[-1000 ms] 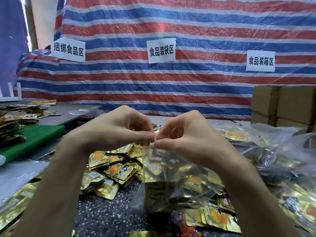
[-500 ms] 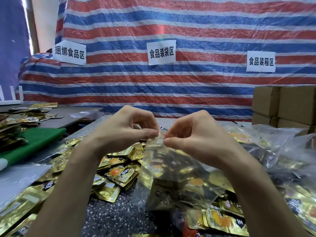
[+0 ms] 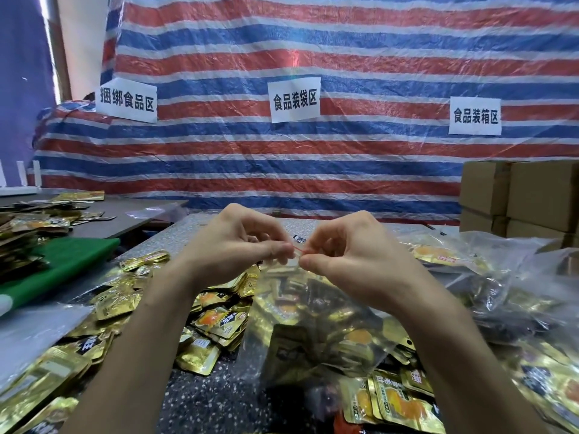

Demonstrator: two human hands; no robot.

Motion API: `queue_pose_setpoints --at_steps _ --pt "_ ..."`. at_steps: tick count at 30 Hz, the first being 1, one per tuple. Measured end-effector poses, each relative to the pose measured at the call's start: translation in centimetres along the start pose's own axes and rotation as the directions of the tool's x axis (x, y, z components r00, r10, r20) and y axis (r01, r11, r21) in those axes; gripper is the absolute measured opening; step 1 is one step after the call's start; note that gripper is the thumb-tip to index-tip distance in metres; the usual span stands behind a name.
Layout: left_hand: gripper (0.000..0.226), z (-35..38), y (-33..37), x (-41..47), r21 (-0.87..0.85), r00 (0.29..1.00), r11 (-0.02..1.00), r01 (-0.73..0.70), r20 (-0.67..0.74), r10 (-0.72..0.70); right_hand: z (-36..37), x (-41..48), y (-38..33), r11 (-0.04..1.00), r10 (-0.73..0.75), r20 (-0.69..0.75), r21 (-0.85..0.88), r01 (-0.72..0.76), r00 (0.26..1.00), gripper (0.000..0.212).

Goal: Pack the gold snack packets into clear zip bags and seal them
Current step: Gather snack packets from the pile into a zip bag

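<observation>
One zip bag (image 3: 313, 327), hanging below left hand (image 3: 238, 242), right hand (image 3: 354, 252), top pinched

Three white paper signs are fixed to the striped tarp (image 3: 344, 51). Each carries one line of black printed Chinese characters.

1. Left sign (image 3: 127, 101): 捆绑食品区 (food bundling area). It hangs slightly tilted, at the point where the tarp bends.
2. Centre sign (image 3: 295, 100): 食品装袋区 (food bagging area).
3. Right sign (image 3: 475, 115): 食品装箱区 (food boxing area).

The gold snack packets (image 3: 219, 321) bear a black patch with white characters beside an orange picture. These characters are too blurred to read. Packets at the lower right show small print along one edge, which is also illegible.
</observation>
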State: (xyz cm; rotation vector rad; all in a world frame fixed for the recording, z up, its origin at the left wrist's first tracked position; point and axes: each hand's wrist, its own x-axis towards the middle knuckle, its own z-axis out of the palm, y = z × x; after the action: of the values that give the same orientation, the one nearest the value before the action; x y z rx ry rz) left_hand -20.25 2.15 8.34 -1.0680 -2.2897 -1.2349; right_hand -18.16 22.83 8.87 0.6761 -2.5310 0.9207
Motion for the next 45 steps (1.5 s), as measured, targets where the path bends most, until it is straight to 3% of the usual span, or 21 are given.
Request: queue_pose_setpoints --at_steps 14,27,36,45 --pt "0.007 0.3 -3.0 0.4 -0.079 0.976 0.994 0.072 -0.199 -0.086 0.1 0.2 0.1 0.992 0.123 0.004 0.031 -0.123 0.992 0.014" --pt "0.012 0.6 -3.4 0.7 -0.068 0.94 0.991 0.118 -0.313 -0.134 -0.6 0.2 0.7 0.99 0.135 -0.034 0.031 -0.134 0.99 0.011" --pt "0.015 0.7 -3.9 0.8 -0.064 0.889 0.981 0.185 -0.414 -0.195 -1.3 0.1 1.3 0.984 0.171 -0.004 0.042 -0.171 0.985 0.011" --pt "0.018 1.3 -4.5 1.0 -0.098 0.794 0.958 0.27 -0.539 -0.28 -2.0 -0.1 1.8 0.977 0.205 0.011 0.049 -0.206 0.979 0.017"
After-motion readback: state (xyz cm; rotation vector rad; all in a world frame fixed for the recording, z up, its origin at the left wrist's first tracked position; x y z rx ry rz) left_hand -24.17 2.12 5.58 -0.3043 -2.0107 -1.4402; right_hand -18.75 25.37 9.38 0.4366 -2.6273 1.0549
